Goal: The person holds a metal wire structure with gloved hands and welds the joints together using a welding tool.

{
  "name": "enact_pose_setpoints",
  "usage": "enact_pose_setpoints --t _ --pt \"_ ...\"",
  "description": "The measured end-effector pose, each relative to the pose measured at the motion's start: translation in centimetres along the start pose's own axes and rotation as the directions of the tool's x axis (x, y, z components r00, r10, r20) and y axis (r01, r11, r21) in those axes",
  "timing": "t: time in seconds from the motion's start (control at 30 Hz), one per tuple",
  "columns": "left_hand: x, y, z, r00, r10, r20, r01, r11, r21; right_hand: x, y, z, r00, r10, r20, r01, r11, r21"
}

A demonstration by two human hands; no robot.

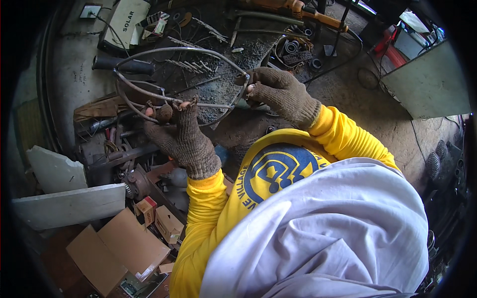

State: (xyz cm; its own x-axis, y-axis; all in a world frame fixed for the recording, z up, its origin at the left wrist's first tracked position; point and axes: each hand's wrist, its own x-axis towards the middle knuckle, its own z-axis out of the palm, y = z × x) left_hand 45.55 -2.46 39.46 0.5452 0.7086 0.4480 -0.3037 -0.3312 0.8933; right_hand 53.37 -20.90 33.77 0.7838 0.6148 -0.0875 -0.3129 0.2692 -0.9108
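A looped frame of bent metal rod (191, 49) is raised in front of me, held with both hands. Brown knitted gloves with bare fingertips cover them. My left hand (185, 141) has its fingers closed around the frame's lower rods on the near left side. At the frame's right end, my right hand (285, 92) pinches the rod where the curves meet. Under the frame lies a worktop strewn with dark grit (238, 67), and several thin welding rods (191, 66) are scattered there. A dark cylinder (124, 65) sits behind the frame's left part.
An orange power tool (323, 19) with a cord lies at the far side, near metal rings (292, 47). A pale box (128, 22) stands far left. White board pieces (74, 204) and an opened cardboard box (129, 241) are near left. A pale panel (430, 84) leans at right.
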Motion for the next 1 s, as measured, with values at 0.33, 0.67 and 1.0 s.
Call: enact_pose_setpoints --t 0.33,0.67,1.0 --pt "-1.0 2.4 -0.2 0.978 -0.207 0.001 0.206 0.976 0.066 -0.4 -0.2 -0.7 0.999 -0.033 -0.015 0.033 0.999 -0.001" --pt "-2.0 3.1 -0.8 0.954 -0.298 0.025 0.299 0.953 -0.055 -1.6 -0.2 -0.9 1.0 -0.002 -0.019 0.002 1.0 -0.006" --pt "-2.7 2.3 -1.8 0.967 -0.254 0.007 0.254 0.967 -0.028 -2.9 -0.3 -0.3 1.0 0.021 -0.012 -0.021 1.0 0.02"
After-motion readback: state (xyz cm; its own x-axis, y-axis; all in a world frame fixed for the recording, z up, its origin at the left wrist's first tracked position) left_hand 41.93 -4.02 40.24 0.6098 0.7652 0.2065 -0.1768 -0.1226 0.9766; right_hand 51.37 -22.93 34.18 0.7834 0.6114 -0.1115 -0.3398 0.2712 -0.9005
